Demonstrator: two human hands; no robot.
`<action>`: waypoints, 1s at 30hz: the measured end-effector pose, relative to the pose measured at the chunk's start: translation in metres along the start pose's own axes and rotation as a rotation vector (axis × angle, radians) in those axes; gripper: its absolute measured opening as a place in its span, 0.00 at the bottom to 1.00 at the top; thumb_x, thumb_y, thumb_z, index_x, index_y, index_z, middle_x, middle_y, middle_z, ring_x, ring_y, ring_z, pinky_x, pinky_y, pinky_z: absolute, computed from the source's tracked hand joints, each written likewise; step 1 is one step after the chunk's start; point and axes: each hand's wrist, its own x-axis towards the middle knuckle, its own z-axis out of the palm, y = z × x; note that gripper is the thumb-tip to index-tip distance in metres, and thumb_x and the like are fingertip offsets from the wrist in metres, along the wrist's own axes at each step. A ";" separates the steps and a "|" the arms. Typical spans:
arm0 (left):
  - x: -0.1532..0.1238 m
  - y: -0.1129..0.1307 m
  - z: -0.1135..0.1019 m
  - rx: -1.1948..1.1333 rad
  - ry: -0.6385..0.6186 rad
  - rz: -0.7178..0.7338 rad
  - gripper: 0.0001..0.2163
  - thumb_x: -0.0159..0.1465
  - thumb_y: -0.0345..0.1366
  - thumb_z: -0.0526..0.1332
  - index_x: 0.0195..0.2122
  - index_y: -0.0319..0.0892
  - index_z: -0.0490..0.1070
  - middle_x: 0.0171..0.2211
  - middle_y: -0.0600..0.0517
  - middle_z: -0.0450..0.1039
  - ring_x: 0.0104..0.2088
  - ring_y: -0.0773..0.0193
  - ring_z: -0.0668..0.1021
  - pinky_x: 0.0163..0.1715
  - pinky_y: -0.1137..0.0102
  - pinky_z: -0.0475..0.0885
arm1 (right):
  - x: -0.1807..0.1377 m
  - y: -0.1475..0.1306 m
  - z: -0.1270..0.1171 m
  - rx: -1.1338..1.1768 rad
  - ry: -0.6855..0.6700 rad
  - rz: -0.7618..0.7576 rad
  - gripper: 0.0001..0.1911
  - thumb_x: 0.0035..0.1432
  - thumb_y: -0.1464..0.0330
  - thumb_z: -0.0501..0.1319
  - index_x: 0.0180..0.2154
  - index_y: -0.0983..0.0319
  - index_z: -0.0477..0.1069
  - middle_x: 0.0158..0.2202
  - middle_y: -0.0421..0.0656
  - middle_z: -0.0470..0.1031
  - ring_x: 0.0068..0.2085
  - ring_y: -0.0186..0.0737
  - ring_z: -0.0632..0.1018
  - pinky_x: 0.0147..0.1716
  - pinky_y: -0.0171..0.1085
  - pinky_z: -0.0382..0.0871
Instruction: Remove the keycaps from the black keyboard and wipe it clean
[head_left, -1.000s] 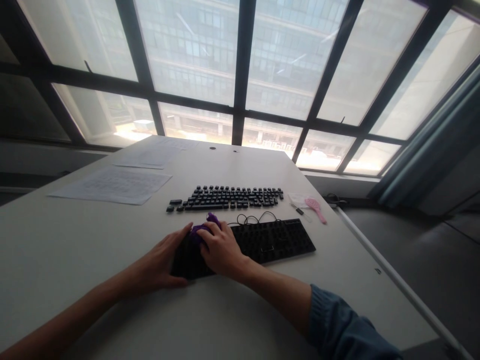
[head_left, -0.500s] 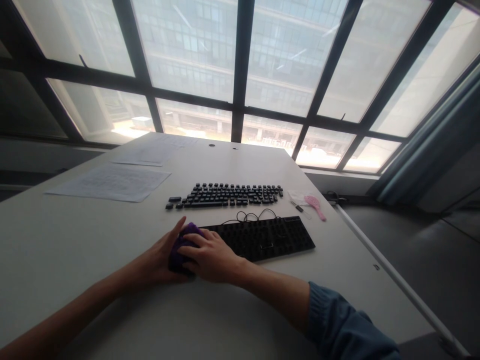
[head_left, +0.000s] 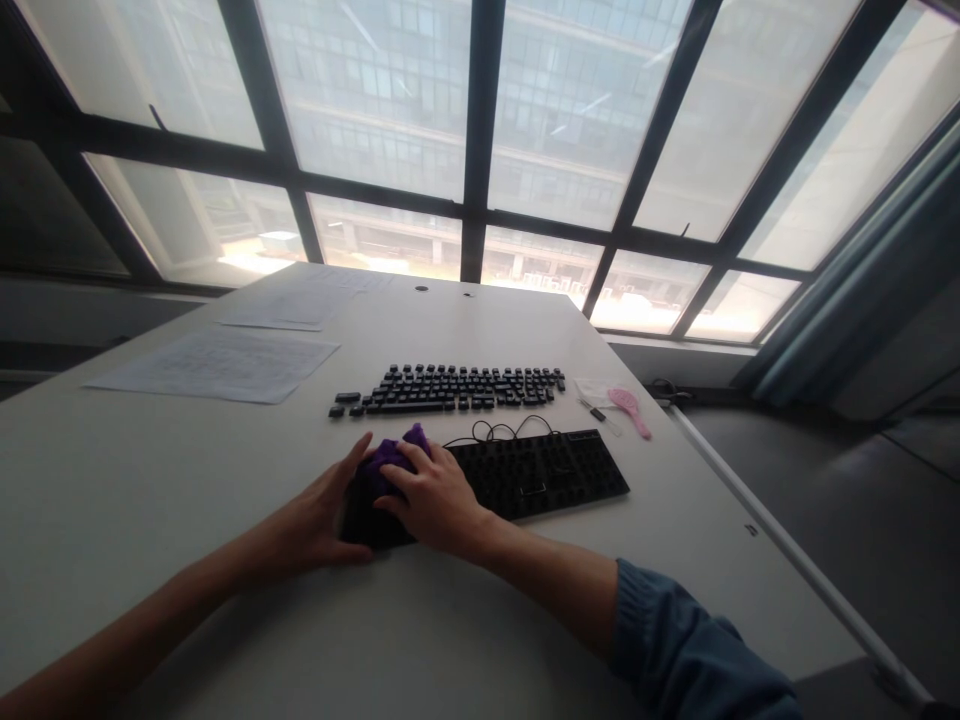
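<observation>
A black keyboard with its keycaps off lies aslant on the white table. My left hand grips its left end, thumb at the far edge and fingers at the near edge. Under my right hand is a crumpled purple cloth, pressed onto the keyboard's left part with bent fingers. Part of the cloth is covered by those fingers. Beyond the keyboard, loose black keycaps are laid out in rows in keyboard order.
Right of the keycaps lie a pink hairbrush, a small keycap puller and a clear bag. The keyboard's cable loops behind it. Paper sheets rest at the left. Windows stand behind the table.
My right hand and the purple cloth have slid right and slightly away along the keyboard, uncovering more of its left end. My left hand keeps its place there.
</observation>
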 end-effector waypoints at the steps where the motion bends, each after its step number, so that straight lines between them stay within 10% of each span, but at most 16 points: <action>1: 0.000 0.000 0.000 0.002 -0.002 0.001 0.59 0.48 0.54 0.72 0.72 0.53 0.33 0.66 0.42 0.58 0.60 0.32 0.68 0.56 0.44 0.68 | 0.000 0.000 0.001 -0.001 -0.008 0.000 0.14 0.65 0.57 0.60 0.46 0.57 0.75 0.55 0.46 0.71 0.54 0.51 0.68 0.54 0.48 0.65; 6: 0.001 0.001 -0.002 -0.002 -0.042 -0.017 0.61 0.46 0.49 0.74 0.72 0.54 0.32 0.67 0.42 0.57 0.61 0.33 0.67 0.58 0.43 0.66 | 0.000 -0.005 -0.004 0.044 -0.013 -0.064 0.12 0.67 0.61 0.59 0.38 0.61 0.75 0.42 0.46 0.76 0.45 0.45 0.72 0.48 0.42 0.67; 12: 0.001 0.002 -0.002 -0.023 -0.056 -0.060 0.61 0.45 0.47 0.75 0.72 0.58 0.32 0.67 0.42 0.56 0.62 0.34 0.66 0.58 0.43 0.66 | -0.004 -0.010 -0.002 -0.009 -0.025 -0.191 0.17 0.64 0.57 0.61 0.51 0.56 0.72 0.58 0.46 0.69 0.56 0.50 0.68 0.52 0.46 0.65; 19: 0.000 0.000 -0.002 -0.008 -0.040 -0.031 0.61 0.45 0.51 0.74 0.72 0.53 0.33 0.67 0.41 0.56 0.62 0.35 0.67 0.57 0.44 0.67 | -0.003 -0.007 0.008 0.030 -0.066 -0.395 0.10 0.67 0.62 0.58 0.41 0.59 0.76 0.45 0.44 0.76 0.43 0.42 0.72 0.50 0.40 0.66; 30: 0.000 -0.007 0.003 0.019 -0.033 -0.026 0.61 0.45 0.53 0.73 0.72 0.52 0.33 0.66 0.41 0.57 0.62 0.36 0.67 0.57 0.46 0.68 | -0.005 -0.011 0.006 -0.006 -0.074 -0.412 0.10 0.67 0.64 0.58 0.46 0.57 0.75 0.52 0.45 0.73 0.50 0.45 0.70 0.52 0.43 0.65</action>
